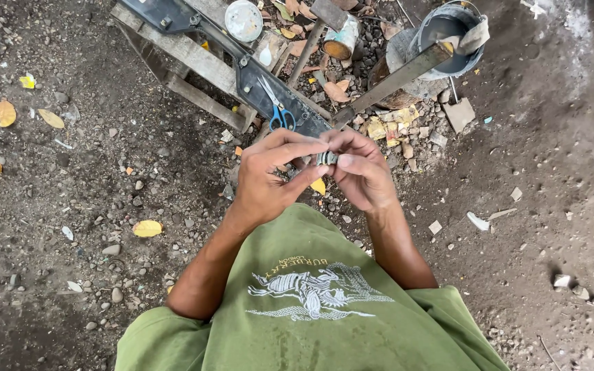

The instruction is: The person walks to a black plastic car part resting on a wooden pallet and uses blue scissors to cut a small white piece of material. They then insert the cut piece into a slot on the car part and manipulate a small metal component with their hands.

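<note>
Both my hands meet in front of my chest over the dirt ground. Between their fingertips sits a small grey metal ring-shaped part [326, 158], partly hidden by the fingers. My left hand [273, 175] pinches it from the left with thumb and forefinger. My right hand [359, 172] grips it from the right. Just beyond the hands lies a pair of blue-handled scissors [278, 108] on a black metal bracket [269, 82].
A wooden pallet [187, 62] carries the bracket, a round tin lid [243, 19] and a can [342, 40]. A metal bucket [448, 38] and a flat steel bar [397, 79] are at the upper right. Stones, dry leaves and debris litter the ground.
</note>
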